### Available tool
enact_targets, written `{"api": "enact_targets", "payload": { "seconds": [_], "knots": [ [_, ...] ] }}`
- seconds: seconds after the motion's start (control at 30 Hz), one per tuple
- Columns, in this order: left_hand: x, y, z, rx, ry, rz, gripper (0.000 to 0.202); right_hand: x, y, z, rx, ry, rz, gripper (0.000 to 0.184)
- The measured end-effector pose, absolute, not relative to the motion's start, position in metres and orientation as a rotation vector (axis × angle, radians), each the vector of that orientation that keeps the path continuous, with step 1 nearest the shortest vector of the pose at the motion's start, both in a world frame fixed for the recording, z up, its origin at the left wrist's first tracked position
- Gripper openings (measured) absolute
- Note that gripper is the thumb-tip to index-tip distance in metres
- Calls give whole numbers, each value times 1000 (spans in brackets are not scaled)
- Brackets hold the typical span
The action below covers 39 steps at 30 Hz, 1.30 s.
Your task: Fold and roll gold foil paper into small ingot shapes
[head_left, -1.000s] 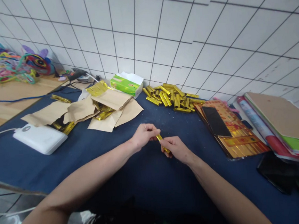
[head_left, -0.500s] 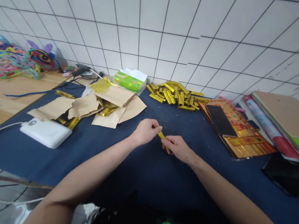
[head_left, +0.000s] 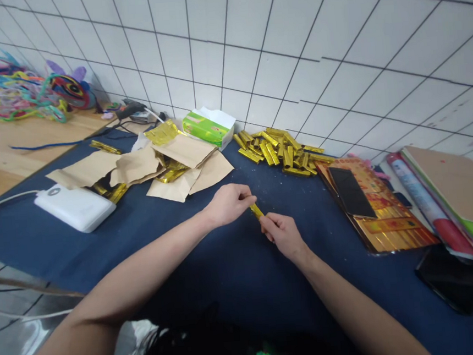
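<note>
I've got left hand (head_left: 228, 204) and right hand (head_left: 282, 235) both pinching one gold foil stick (head_left: 256, 211). Loose pile of gold sticks (head_left: 273, 151) lies beyond the hands.

Craft workroom: white tiled wall (head_left: 249, 44) at 12 o'clock, blue-covered worktop (head_left: 229, 288), pipe cleaners (head_left: 10, 98) and glue gun (head_left: 131, 109) at 10 o'clock, gold foil rolls (head_left: 275, 152) and kraft paper (head_left: 186, 165) around 12 o'clock.
</note>
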<state>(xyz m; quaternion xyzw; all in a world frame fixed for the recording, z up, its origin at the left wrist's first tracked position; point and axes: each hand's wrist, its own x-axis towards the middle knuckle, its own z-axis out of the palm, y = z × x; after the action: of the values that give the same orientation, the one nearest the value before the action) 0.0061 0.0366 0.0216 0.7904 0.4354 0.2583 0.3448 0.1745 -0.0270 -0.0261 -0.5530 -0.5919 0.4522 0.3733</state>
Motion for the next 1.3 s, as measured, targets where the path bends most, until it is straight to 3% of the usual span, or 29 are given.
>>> {"api": "enact_targets", "payload": {
  "seconds": [0.2, 0.5, 0.8, 0.9, 1.13, 1.3],
  "knots": [
    [3, 37, 23, 2027, 943, 471, 24, 186, -13, -32, -1356, -1129, 1049, 40],
    [9, 29, 17, 1901, 825, 480, 22, 191, -22, -9, -1460, -1695, 614, 39],
    [17, 23, 14, 1861, 923, 585, 24, 182, -29, -8, -1400, -1833, 426, 35],
    [14, 25, 15, 1782, 975, 644, 25, 182, -29, -6, -1356, -1829, 462, 34],
    [12, 22, 24, 1921, 924, 590, 18, 181, -29, 0, -1340, -1930, 923, 36],
    [13, 24, 19, 1657, 878, 642, 21, 177, -33, -6, -1385, -1851, 753, 35]
  ]
}}
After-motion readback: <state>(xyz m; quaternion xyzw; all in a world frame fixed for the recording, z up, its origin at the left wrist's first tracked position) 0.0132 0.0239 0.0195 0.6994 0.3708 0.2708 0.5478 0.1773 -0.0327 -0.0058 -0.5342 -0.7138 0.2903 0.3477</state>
